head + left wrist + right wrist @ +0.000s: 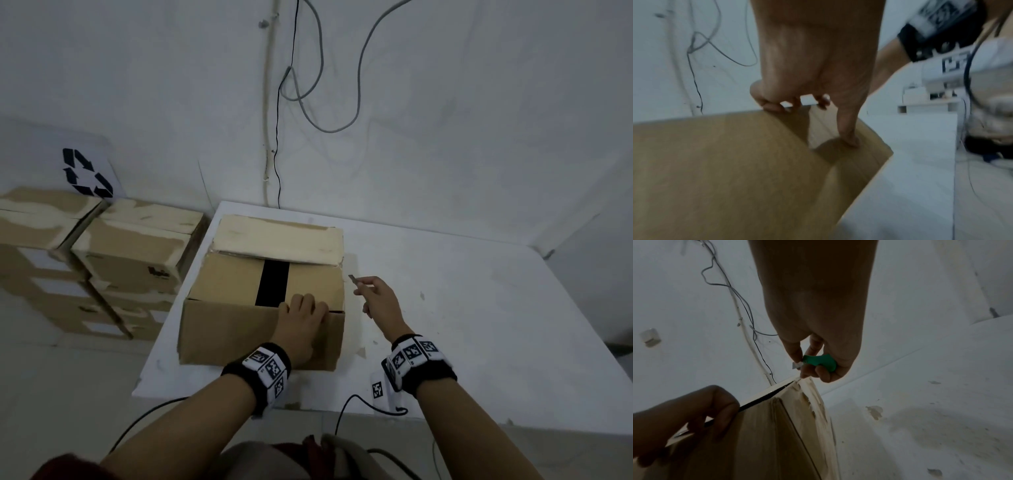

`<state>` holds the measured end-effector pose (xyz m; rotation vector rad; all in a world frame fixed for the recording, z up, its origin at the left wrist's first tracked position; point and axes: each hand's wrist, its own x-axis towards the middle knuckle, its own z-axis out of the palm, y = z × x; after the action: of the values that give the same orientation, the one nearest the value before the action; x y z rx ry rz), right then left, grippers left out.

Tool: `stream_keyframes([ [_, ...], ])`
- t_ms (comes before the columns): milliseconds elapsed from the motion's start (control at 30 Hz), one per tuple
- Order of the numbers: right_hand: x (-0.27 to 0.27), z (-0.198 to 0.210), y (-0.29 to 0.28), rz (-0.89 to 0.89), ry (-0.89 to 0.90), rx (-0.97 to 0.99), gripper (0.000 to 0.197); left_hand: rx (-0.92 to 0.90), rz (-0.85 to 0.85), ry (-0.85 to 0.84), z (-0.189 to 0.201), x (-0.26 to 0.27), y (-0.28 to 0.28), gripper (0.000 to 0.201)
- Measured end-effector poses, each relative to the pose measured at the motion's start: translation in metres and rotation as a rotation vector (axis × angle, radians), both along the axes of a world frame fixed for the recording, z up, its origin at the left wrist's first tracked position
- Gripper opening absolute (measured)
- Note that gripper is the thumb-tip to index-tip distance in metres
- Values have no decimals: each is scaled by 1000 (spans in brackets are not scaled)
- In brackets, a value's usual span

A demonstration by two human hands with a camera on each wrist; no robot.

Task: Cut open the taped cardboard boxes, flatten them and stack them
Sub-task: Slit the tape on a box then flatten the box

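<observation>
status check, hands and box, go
Left hand grips the brown cardboard box at its near top edge. Right hand holds the green-handled cutter, blade beside the box's right corner. Nothing in the way.

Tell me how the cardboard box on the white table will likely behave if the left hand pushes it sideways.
The cardboard box would probably slide rather than tip: it sits wide and low on the flat white table. It may be light, since the left hand lifts a top flap and a dark gap shows beneath. With that seam open, the top likely flexes when pressed.
</observation>
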<state>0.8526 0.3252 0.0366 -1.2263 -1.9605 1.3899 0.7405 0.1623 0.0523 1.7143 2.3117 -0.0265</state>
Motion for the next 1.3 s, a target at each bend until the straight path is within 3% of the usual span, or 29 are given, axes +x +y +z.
stream_keyframes([
  [100,1,5,3,7,23,35,10,-47,41,-130,8,-2,8,59],
  [233,2,5,11,-22,6,46,10,-253,119,-413,39,-22,35,49],
  [367,-4,6,20,-68,-15,20,12,-292,383,-803,53,-43,66,51],
  [433,-9,7,24,-91,-23,-20,18,-191,596,-1044,53,-52,75,47],
  [500,-14,9,26,-92,-33,-47,23,-6,749,-1271,50,-61,83,11],
  [567,-20,8,28,-80,-32,-46,22,177,895,-1463,36,-68,91,16],
  [633,-27,4,30,-99,-10,-46,22,333,1038,-1663,29,-67,94,9],
  [700,-35,-1,34,-162,-8,-50,21,398,1036,-1781,21,-65,100,14],
  [833,-47,-10,40,-208,7,-65,15,426,1051,-1933,14,-65,105,23],
  [1200,-61,-15,49,-178,35,-115,20,438,1086,-1957,-9,-76,118,5],
  [1300,-58,-13,54,-145,30,-137,18,421,1064,-1951,-11,-78,119,11],
])
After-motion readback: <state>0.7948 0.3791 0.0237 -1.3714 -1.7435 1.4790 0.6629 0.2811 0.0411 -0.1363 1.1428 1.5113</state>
